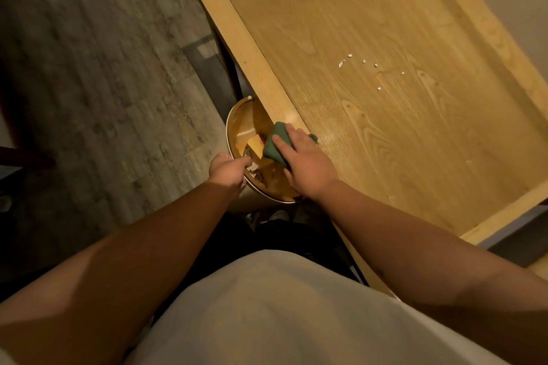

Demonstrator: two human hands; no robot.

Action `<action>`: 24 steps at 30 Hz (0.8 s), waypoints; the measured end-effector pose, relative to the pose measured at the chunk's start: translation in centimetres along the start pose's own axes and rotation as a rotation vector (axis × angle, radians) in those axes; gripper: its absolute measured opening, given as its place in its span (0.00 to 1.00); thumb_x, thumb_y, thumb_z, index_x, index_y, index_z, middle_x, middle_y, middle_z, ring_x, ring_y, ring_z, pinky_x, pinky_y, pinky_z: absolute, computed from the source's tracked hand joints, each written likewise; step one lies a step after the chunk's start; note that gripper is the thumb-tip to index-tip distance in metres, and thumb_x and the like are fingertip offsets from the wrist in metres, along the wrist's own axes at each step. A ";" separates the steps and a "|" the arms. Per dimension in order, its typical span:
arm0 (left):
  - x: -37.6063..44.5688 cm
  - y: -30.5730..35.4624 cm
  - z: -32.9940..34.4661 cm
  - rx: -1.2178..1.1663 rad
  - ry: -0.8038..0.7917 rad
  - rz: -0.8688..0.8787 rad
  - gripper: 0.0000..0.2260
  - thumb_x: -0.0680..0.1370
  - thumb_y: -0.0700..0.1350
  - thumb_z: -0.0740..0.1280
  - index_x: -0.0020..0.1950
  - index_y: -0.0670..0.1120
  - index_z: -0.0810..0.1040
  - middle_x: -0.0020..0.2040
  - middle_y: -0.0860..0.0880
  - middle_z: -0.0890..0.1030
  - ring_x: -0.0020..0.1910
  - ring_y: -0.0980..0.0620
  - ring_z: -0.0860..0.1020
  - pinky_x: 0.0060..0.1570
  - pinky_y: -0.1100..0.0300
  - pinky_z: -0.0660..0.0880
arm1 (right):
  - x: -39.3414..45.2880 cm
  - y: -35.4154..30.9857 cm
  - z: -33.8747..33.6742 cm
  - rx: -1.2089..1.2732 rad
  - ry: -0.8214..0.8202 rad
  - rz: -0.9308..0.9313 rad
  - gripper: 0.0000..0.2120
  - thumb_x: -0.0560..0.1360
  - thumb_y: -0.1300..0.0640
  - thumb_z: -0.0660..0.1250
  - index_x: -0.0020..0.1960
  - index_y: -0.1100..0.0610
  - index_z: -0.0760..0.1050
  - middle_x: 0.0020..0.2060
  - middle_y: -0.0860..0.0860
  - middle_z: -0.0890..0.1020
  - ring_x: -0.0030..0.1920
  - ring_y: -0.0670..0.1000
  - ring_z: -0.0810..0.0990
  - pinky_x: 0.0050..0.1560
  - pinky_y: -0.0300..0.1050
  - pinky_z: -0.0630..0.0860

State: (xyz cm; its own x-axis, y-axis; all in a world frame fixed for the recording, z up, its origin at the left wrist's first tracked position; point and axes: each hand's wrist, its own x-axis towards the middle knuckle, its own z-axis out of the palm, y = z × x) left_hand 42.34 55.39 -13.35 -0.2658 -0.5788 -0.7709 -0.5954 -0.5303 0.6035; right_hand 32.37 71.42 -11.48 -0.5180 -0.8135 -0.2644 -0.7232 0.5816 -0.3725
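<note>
A round bin (234, 115) with a pale rim sits just below the wooden table's edge; scraps of paper and a yellowish piece lie inside it. My left hand (228, 170) grips the bin's near rim, fingers curled over it. My right hand (305, 163) lies flat on a green cloth (274, 142) at the table's edge, right above the bin, with straight fingers pressing the cloth. Part of the cloth is hidden under that hand. Several small white crumbs (364, 67) lie scattered further up the table.
The wooden table (385, 142) with a lighter border strip runs diagonally across the right half. Grey stone-look floor (103, 83) fills the left. A dark table leg (219, 74) stands beside the bin. A wall lies beyond the table's far side.
</note>
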 end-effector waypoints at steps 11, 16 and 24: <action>0.9 0.0 0.4 0.096 0.055 0.025 0.12 0.69 0.35 0.71 0.38 0.45 0.67 0.28 0.44 0.69 0.17 0.50 0.67 0.19 0.64 0.63 | 0.6 1.1 -2.5 0.393 0.088 0.040 0.29 0.74 0.65 0.67 0.74 0.54 0.68 0.75 0.55 0.67 0.72 0.57 0.69 0.70 0.48 0.67; 1.4 0.3 1.6 0.125 0.075 0.027 0.08 0.66 0.39 0.72 0.41 0.43 0.74 0.32 0.42 0.76 0.26 0.46 0.76 0.27 0.58 0.72 | 1.5 4.2 -6.3 0.804 0.308 0.339 0.24 0.75 0.67 0.65 0.70 0.55 0.73 0.65 0.55 0.78 0.63 0.52 0.77 0.61 0.34 0.71; 2.4 0.3 3.2 0.080 0.099 0.004 0.09 0.68 0.38 0.72 0.43 0.44 0.74 0.39 0.43 0.79 0.35 0.45 0.79 0.30 0.59 0.73 | 1.5 17.1 -13.7 0.648 0.518 0.512 0.26 0.73 0.66 0.63 0.69 0.49 0.74 0.61 0.52 0.80 0.56 0.55 0.81 0.57 0.57 0.79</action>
State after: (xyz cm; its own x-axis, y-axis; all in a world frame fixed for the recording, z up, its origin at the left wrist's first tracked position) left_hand 39.11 55.81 -15.66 -0.1943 -0.6417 -0.7419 -0.6543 -0.4787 0.5854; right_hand 12.95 80.14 -6.05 -0.9485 -0.2706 -0.1645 -0.0431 0.6249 -0.7795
